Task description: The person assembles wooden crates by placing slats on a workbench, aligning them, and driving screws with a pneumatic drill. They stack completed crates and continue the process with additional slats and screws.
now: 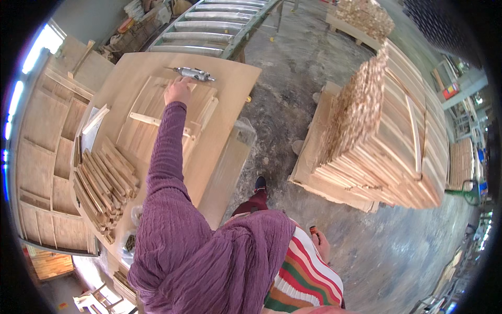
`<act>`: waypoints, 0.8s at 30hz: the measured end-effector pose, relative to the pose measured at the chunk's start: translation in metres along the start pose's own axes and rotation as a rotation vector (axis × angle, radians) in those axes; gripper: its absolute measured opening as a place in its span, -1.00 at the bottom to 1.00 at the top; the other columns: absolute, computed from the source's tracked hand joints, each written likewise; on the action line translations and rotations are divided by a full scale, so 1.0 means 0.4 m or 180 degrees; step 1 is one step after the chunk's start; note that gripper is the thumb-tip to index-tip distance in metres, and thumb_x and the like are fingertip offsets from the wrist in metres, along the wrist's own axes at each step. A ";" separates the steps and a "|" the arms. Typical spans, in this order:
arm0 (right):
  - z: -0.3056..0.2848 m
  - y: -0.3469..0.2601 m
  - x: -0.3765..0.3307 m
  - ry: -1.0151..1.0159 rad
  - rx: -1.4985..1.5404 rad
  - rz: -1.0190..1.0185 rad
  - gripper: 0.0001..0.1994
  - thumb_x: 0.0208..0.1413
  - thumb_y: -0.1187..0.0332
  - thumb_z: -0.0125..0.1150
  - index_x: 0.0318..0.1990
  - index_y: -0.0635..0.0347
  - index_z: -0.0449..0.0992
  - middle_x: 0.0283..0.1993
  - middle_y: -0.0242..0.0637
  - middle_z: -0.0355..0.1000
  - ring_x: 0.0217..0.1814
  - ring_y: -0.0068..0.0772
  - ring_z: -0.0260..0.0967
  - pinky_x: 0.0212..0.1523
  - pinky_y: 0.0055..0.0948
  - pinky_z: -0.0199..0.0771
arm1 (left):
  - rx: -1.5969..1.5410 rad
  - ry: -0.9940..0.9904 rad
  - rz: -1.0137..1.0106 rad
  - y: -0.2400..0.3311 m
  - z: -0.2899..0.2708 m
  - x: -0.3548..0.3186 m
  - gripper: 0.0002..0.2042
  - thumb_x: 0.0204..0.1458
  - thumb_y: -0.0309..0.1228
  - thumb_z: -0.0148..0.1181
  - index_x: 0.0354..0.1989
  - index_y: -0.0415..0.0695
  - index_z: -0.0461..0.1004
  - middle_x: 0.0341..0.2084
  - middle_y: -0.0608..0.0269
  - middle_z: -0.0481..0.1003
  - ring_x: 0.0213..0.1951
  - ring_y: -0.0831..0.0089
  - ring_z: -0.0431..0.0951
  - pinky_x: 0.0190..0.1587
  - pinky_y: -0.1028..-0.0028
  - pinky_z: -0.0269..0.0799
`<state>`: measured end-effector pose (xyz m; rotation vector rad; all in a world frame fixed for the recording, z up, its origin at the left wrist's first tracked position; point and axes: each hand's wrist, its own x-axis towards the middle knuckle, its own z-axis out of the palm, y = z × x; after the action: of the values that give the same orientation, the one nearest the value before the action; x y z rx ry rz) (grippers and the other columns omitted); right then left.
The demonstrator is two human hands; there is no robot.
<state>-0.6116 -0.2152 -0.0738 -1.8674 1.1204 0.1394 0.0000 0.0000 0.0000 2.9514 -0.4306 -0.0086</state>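
My left arm, in a purple sleeve, stretches forward over the worktable (238, 86). At its end my left hand (178, 91) has its fingers out and apart, right beside a silver inline power screwdriver (193, 74) lying on the table. Whether the fingertips touch the tool I cannot tell. Under the hand and forearm lies a wooden panel (138, 135) with pale battens (145, 119) across it. Down by my right side, my right hand (322, 247) is closed around a small orange-and-black object (314, 230), mostly hidden by the fingers.
Several loose wooden strips (104, 180) are piled at the table's near left. A roller conveyor (204, 31) adjoins its far side. To the right, a tall stack of wooden panels (387, 136) stands on the concrete floor (277, 131). A large framed wooden panel (47, 152) is at far left.
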 end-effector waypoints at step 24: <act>0.010 -0.495 0.612 -0.0763 -0.0505 -0.1190 -0.74 0.15 0.27 0.01 -0.12 0.24 0.44 -0.39 -0.30 0.44 -0.34 -0.53 0.40 -0.31 -0.52 0.37 | 0.0676 0.0793 0.1918 -0.137 -0.034 0.380 -0.58 -0.30 -0.27 0.28 -0.18 0.04 0.34 -0.34 0.32 0.44 -0.26 0.31 0.52 -0.23 0.30 0.40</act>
<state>-0.3211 -0.3371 -0.0716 -2.1034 0.6000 0.2358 0.1617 0.0108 0.0075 2.8291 -1.3199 0.4940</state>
